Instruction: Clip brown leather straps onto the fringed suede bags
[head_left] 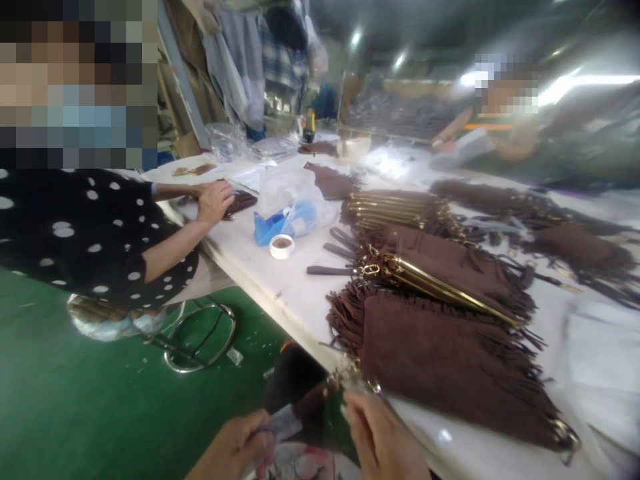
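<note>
My left hand point(250, 440), low in the view, is closed around the end of a brown strap point(313, 400) with a whitish, see-through wrap point(286, 421) on it. Gold-coloured metal fittings at the strap's far end reach the table edge. Just right of them is my right hand point(383, 433), its fingers bent together by the fittings; what they pinch is blurred. A brown suede fringed bag point(445, 360) lies flat beyond that hand. Behind it rests another brown bag point(450, 263) with a gold-coloured bar frame and a wrist strap.
More gold-framed brown pieces point(387, 207) lie farther back on the white table point(280, 293). A blue tape dispenser point(267, 227), tape roll point(282, 246) and plastic bag stand mid-table. At left, a co-worker in a dotted top point(90, 233) handles a brown piece. A stool point(200, 333) stands below.
</note>
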The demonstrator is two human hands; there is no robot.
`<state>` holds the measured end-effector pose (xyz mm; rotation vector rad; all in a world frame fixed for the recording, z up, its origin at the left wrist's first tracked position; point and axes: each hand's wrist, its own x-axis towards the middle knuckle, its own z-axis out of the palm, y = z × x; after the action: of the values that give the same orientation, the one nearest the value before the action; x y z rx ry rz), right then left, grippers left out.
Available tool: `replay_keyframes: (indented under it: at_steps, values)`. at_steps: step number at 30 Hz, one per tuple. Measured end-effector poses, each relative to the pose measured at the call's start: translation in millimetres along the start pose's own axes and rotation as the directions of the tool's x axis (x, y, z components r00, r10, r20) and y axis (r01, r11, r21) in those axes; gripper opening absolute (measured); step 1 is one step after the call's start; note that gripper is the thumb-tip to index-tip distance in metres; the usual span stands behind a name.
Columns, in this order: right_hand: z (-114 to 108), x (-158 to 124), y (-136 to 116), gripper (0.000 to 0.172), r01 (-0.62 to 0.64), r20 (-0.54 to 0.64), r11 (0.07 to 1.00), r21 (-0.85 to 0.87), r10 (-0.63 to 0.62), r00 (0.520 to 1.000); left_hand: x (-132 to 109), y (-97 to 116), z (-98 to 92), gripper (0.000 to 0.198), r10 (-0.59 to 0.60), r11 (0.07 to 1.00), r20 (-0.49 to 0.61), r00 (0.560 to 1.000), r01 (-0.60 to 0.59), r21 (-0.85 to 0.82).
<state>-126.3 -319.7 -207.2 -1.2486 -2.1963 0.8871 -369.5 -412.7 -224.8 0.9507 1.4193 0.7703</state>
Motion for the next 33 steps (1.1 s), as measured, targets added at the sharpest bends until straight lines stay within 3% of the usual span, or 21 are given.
replay_keyframes:
  at_steps: [2,4,7,13,17,21,26,30,33]
  values:
    - [-21,14,0,0.033,0.164,-0.065,0.930,-0.328,-0.195,0.979,0,4,-2.3,0.047,-0.026,1.000,0.011,1.000,0.026,-0.012]
    - [-33,31,-4,0.041,0.215,-0.046,0.804,-0.555,-0.288,0.957,1,9,-1.0,0.046,-0.039,0.999,0.033,0.999,0.040,-0.025]
    - [-38,51,-11,0.037,0.237,0.008,0.706,-0.667,-0.312,0.950,5,15,1.3,0.045,-0.016,1.000,0.047,0.999,0.015,0.002]
    - [-35,61,-7,0.027,0.292,0.129,0.712,-0.638,-0.275,0.953,14,25,4.9,0.040,0.024,0.993,0.097,0.995,-0.035,0.116]
    - [-39,62,-2,0.020,0.334,0.214,0.732,-0.594,-0.257,0.943,23,38,18.2,0.043,0.053,0.992,0.137,0.989,-0.068,0.105]
    - [-44,62,-5,0.015,0.348,0.220,0.754,-0.556,-0.271,0.937,31,43,32.8,0.048,0.078,0.993,0.142,0.987,-0.090,0.082]
    - [-46,63,-7,0.011,0.338,0.208,0.782,-0.524,-0.267,0.941,40,39,48.0,0.049,0.031,0.994,0.127,0.991,-0.018,-0.107]
    - [-48,61,-5,0.010,0.345,0.224,0.797,-0.497,-0.267,0.938,50,43,61.9,0.048,-0.021,0.944,0.135,0.991,0.064,-0.324]
    - [-52,60,-5,0.012,0.353,0.228,0.824,-0.443,-0.277,0.934,58,49,71.1,0.052,-0.071,0.913,0.131,0.989,0.117,-0.391]
